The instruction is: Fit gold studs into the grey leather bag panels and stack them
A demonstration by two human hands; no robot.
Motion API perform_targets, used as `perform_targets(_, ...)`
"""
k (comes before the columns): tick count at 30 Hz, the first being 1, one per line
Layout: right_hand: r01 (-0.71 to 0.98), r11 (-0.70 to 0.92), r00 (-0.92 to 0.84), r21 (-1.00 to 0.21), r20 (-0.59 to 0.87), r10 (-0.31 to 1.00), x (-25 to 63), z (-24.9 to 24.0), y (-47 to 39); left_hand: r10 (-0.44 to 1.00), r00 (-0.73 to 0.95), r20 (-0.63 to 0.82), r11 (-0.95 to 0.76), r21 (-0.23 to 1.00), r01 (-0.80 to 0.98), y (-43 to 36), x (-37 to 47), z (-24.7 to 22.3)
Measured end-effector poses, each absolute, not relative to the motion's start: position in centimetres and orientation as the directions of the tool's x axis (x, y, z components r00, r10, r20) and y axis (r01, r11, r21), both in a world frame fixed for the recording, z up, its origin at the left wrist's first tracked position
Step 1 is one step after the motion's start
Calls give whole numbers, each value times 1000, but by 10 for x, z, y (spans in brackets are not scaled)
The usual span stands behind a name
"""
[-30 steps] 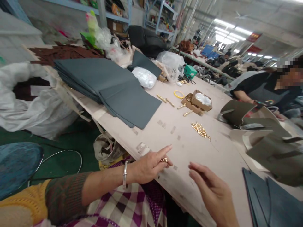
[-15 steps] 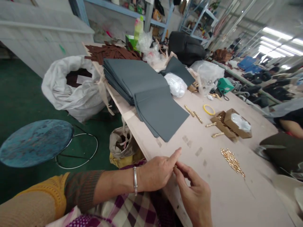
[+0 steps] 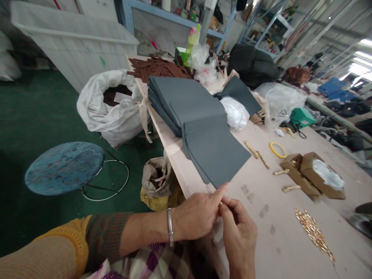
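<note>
My left hand (image 3: 199, 217), with a silver bangle at the wrist, is curled with its index finger stretched forward. Its thumb side meets the fingertips of my right hand (image 3: 238, 232), whose thumb and index finger pinch together. Between the two hands a bit of a small gold metal piece (image 3: 221, 203) shows; the rest is covered by fingers. Both hands are at the table's near edge, just short of a stack of dark grey sheets (image 3: 215, 147). On the right lies a loose pile of small gold metal pieces (image 3: 314, 232).
Short gold strips (image 3: 263, 159) lie near a yellow tape ring (image 3: 278, 150) and open cardboard boxes (image 3: 322, 176). Brown strips (image 3: 162, 68) and plastic bags (image 3: 280, 102) are farther back. Left of the table (image 3: 186, 170) are a white sack (image 3: 107, 112) and a blue stool (image 3: 65, 166).
The view has swung left, so the table's contents appear farther right. My hands stay together at the table edge around the small gold piece, with little change in their grip.
</note>
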State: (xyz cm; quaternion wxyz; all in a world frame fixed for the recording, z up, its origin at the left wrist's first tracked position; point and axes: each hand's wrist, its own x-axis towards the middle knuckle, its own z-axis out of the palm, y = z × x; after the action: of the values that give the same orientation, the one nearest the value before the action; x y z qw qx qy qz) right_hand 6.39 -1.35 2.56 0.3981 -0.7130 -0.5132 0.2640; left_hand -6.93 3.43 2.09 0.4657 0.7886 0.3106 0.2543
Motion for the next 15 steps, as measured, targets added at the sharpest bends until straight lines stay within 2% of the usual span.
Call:
perform_targets(3,449,-148,287,-881,-14,958,63,26,6,830,554,69,-219,953,210,41,-76,22)
perform_targets(6,569,-92,300,-817,102,948,69,22,37,903,426,-54,1,992,123,46,-85,19)
perform_targets(8,705,10,220,-709,232,947,75,16,64,908,390,-152,128,988,88,47,-93,14)
perform_targets(11,862,199,-32,-467,341,940,83,9,95,875,398,-276,263,961,90,44,-110,5)
perform_targets(13,905,266,-159,-332,316,935,88,8,99,833,436,-341,328,939,106,37,-121,0)
perform_targets(15,915,277,-210,-294,240,948,93,11,88,792,471,-388,375,918,127,27,-130,-5)
